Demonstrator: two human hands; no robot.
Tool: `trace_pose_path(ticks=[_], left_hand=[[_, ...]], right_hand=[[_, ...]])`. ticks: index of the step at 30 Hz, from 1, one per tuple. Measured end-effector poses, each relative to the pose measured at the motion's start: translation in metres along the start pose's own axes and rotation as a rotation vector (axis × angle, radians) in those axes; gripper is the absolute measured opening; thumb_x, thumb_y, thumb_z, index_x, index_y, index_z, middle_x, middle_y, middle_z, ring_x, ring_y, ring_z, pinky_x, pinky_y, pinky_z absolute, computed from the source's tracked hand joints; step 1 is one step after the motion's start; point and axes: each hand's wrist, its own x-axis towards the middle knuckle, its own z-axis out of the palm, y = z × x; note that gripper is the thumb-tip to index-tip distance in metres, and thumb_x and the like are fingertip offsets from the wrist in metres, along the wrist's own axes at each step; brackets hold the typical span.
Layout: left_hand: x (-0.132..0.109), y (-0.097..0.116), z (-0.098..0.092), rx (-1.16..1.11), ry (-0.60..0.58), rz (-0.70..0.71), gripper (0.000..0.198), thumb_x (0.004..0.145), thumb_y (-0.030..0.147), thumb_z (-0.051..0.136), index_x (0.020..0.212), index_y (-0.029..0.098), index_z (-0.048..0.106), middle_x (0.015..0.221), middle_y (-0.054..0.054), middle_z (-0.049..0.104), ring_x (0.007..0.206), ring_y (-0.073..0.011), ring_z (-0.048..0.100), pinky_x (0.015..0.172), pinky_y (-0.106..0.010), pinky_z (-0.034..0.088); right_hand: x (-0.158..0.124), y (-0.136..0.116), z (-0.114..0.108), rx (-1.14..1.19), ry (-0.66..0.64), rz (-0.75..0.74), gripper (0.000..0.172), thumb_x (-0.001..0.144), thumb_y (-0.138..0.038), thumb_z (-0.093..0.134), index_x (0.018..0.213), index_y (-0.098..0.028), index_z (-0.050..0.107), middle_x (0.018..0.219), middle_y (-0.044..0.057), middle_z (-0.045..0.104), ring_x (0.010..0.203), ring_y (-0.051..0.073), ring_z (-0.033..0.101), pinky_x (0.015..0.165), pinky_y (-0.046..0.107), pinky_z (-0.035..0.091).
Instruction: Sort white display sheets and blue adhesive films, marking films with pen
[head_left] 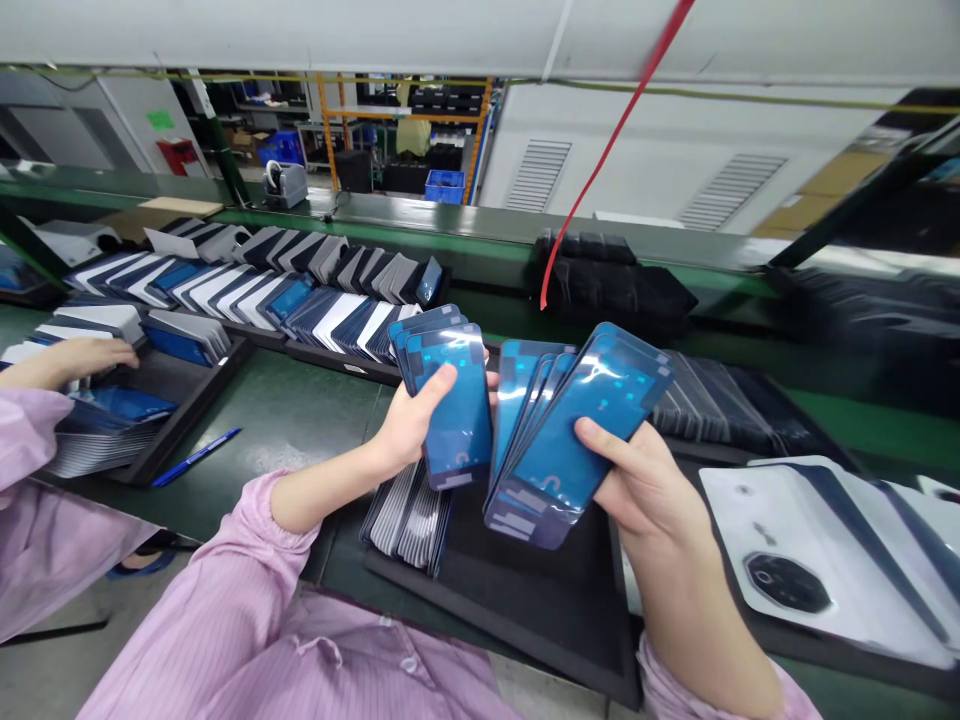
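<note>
In my left hand [411,425] is a small stack of blue film-covered phone back panels [457,425], with the thumb across the front one. My right hand [649,480] grips a second, fanned-out stack of blue phone back panels [592,400], thumb on top and fingers behind. The two stacks are side by side, tilted, their lower ends close together. Beneath them lies a black foam tray [517,590]. At its left end stands a tight row of panels [409,520] with pale edges showing.
A long row of white, dark and blue panels [247,295] fills the trays behind. White panels with a round camera area [817,560] lie at the right. A blue pen [196,457] rests on the green bench. At the left, a co-worker's hand [97,355] reaches into another tray. A red strap [600,170] hangs down.
</note>
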Motion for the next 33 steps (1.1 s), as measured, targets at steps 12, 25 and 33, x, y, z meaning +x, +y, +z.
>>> trace_pose_path(ticks=[12, 25, 33], left_hand=[[-0.001, 0.009, -0.007, -0.139, -0.231, -0.072, 0.062, 0.076, 0.058, 0.058, 0.119, 0.015, 0.068, 0.106, -0.012, 0.077, 0.088, -0.0276, 0.074, 0.081, -0.039, 0.056], [-0.001, -0.012, -0.003, 0.147, 0.125, 0.121, 0.048, 0.061, 0.04, 0.093, 0.1, 0.018, 0.075, 0.109, -0.009, 0.077, 0.109, -0.0291, 0.07, 0.104, -0.043, 0.049], [0.008, 0.005, -0.008, -0.24, -0.164, -0.168, 0.062, 0.076, 0.061, 0.07, 0.114, 0.012, 0.072, 0.093, -0.011, 0.077, 0.082, -0.0262, 0.071, 0.078, -0.038, 0.054]], right_hand=[[-0.003, -0.009, -0.005, -0.004, 0.006, 0.027, 0.064, 0.054, -0.04, 0.095, 0.113, -0.028, 0.072, 0.108, 0.008, 0.08, 0.106, 0.039, 0.074, 0.095, 0.055, 0.061], [-0.008, 0.016, 0.008, 0.011, -0.087, -0.009, 0.054, 0.068, -0.033, 0.091, 0.117, -0.023, 0.071, 0.109, 0.011, 0.079, 0.103, 0.037, 0.075, 0.094, 0.057, 0.058], [0.002, 0.005, -0.001, 0.048, 0.025, -0.145, 0.062, 0.072, -0.033, 0.089, 0.128, -0.025, 0.065, 0.114, 0.011, 0.078, 0.105, 0.036, 0.074, 0.094, 0.054, 0.061]])
